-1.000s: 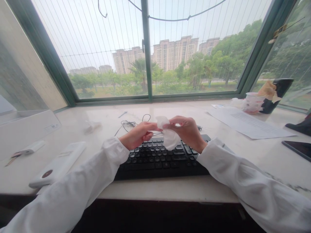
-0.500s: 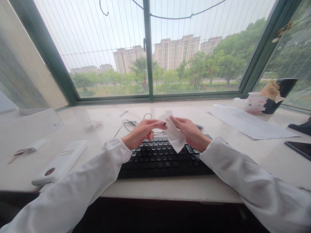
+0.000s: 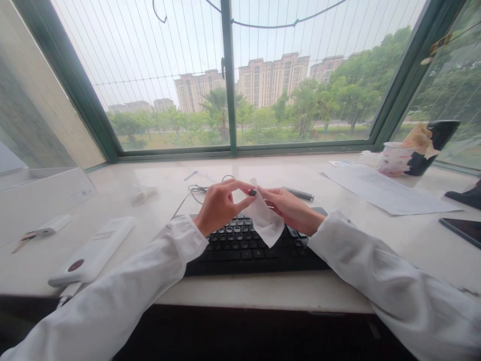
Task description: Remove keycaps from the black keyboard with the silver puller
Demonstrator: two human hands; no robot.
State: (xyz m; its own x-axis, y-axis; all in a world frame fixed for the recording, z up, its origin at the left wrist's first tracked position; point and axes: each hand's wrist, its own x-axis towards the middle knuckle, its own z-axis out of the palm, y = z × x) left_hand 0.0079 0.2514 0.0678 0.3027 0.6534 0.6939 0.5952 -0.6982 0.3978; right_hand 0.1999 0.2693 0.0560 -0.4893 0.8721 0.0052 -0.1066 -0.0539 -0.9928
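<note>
**Left hand [image 3: 220, 208] and right hand [image 3: 289, 210] pinch a white wipe [image 3: 266, 225] above the keyboard [image 3: 240, 255]!**

And here's the left hand, thumb and forefinger pressed together at the tips, right on the top edge of the wipe. A small black piece [image 3: 252, 192] sits at those fingertips, too small to say what it is. The right hand comes in from the other side, fingers together and lying almost flat, closing on the same edge just beside that black piece. Between them the wipe hangs in a crumpled point, its lower tip over the keys and not touching them, as far as this view shows.

Around the hands, a black cable [image 3: 197, 189] loops on the worktop [image 3: 240, 296] beyond the left hand, and a grey pen [image 3: 298, 194] lies just past the right fingers. Over on the left sits a white power bank [image 3: 92, 250], its label too small to read, near a set of keys [image 3: 26, 244]. There's a label on the clear plastic box [image 3: 48, 188], and a printed sheet [image 3: 387, 190] on the right, but neither can be read from here. A dark phone [image 3: 460, 230] rests at the right edge.
</note>
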